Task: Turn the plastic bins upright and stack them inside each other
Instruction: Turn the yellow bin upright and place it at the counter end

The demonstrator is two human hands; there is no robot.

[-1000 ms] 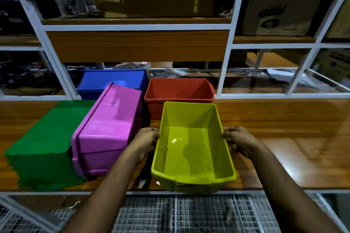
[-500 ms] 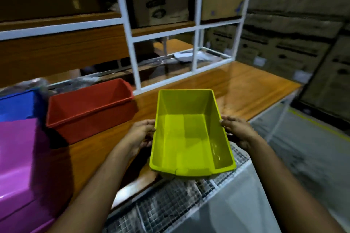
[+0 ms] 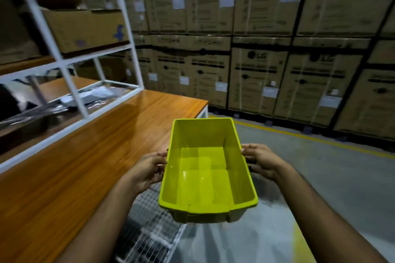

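A yellow-green plastic bin (image 3: 205,168) is upright, open side up, and held in the air past the right front corner of the wooden table (image 3: 89,156). My left hand (image 3: 150,167) grips its left wall and my right hand (image 3: 259,161) grips its right wall, fingers curled under the rim. The bin is empty inside. The other coloured bins are out of view.
A white metal shelf frame (image 3: 70,83) with cardboard boxes stands on the table at left. A wire mesh shelf (image 3: 149,226) lies below the table edge. Stacked cardboard cartons (image 3: 256,49) line the far wall across a grey floor (image 3: 331,177) with a yellow line.
The view has swung right, away from the pink, green, blue and red bins. The yellow-green bin, still held by both hands, has left the table and now hangs beyond its corner.
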